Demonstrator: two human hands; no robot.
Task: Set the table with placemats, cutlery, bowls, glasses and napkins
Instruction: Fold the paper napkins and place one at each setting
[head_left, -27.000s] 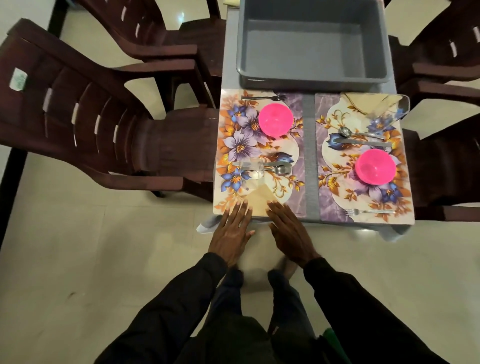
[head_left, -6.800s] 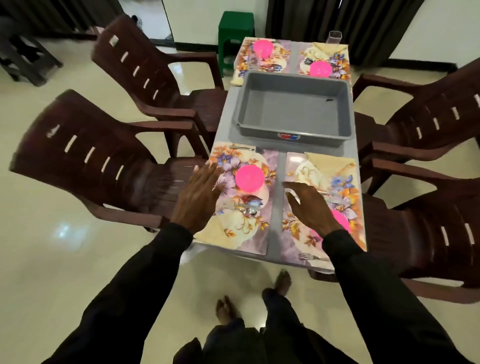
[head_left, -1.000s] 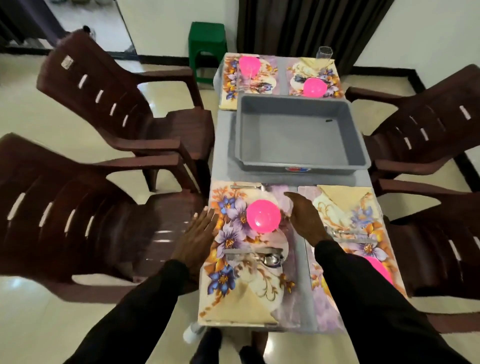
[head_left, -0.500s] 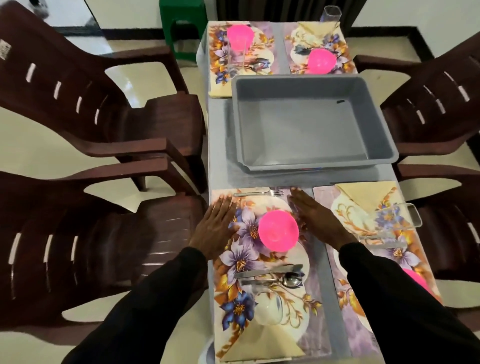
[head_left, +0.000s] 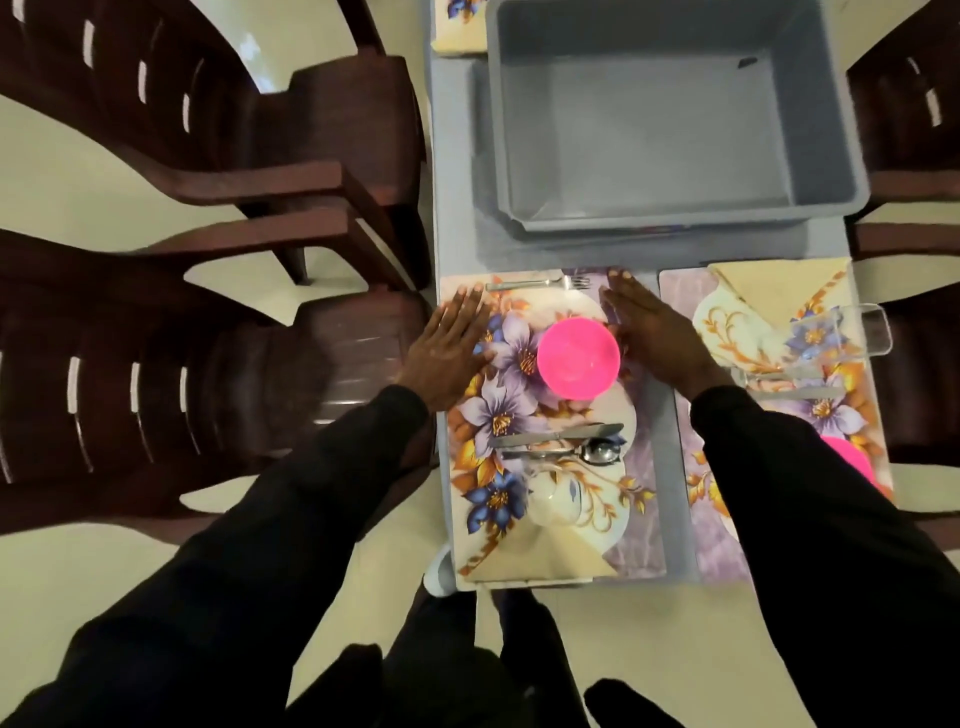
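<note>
Hands: left (head_left: 451, 349) and right (head_left: 655, 332) flat on mat (head_left: 545, 499) | risk: shove tips bowl (head_left: 577, 357) at 12

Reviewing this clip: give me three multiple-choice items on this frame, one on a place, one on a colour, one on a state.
1. Where does the metal fork lie on the near-left floral placemat? A far edge B near edge C middle
2. The round plastic bowl between the left hand and right hand is: A green B pink C white
3. Both hands are: A fists B flat, fingers straight C gripping cutlery
Answers: 1 A, the fork lies beyond the bowl; 2 B, bright pink; 3 B, fingers straight either side of the bowl.
</note>
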